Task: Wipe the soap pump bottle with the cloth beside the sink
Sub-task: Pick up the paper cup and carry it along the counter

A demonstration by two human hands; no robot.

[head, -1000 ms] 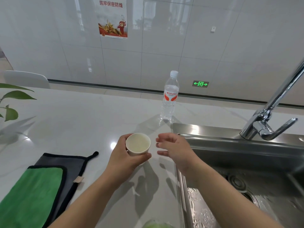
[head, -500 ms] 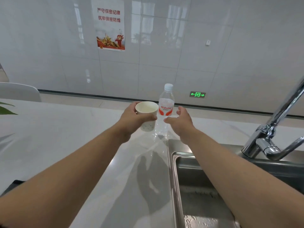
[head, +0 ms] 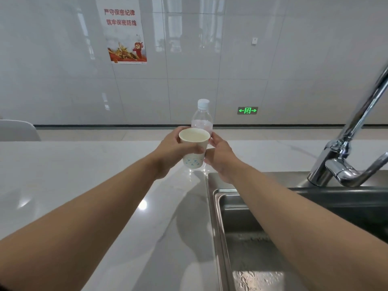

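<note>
My left hand is wrapped around a white paper cup with a blue pattern, held upright above the counter. Right behind the cup stands a clear water bottle with a white cap. My right hand is curled around the bottle's lower part, fingers on its right side and thumb in front. No soap pump bottle and no cloth are in view.
A steel sink lies at the right, with a chrome faucet at its back. The white marble counter stretches left. A white chair back shows at far left, and a poster hangs on the tiled wall.
Both hands reached forward to the bottle. My right hand, open before, has closed on the bottle. The view tilted up, so the green and grey cloth left the frame.
</note>
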